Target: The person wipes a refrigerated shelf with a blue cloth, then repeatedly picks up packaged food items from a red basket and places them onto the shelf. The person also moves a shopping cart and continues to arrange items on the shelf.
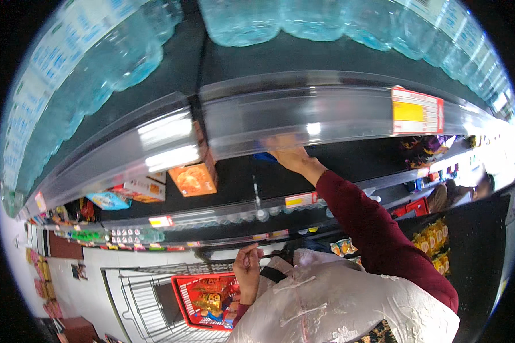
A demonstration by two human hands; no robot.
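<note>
My right hand (292,156) reaches onto a dark shelf (234,182), its fingers blurred behind the clear plastic shelf front. A blue item (265,157), perhaps a packet, shows just under the fingers; whether they grip it is unclear. To the left on that shelf stands an orange-brown box (194,180). Lower down, my left hand (247,270) is raised with bent fingers beside a red shopping basket (176,296). I cannot make out anything in it. Shiny snack packets (210,301) lie in the basket, which sits in a metal shopping cart (131,306).
Large water bottles (244,21) line the shelf above. A price card (417,112) hangs on its clear front strip (347,107). More boxes (141,188) stand at left, purple packets (429,148) at right. Yellow packets (431,240) hang by a dark panel (476,240). A person (450,195) is farther right.
</note>
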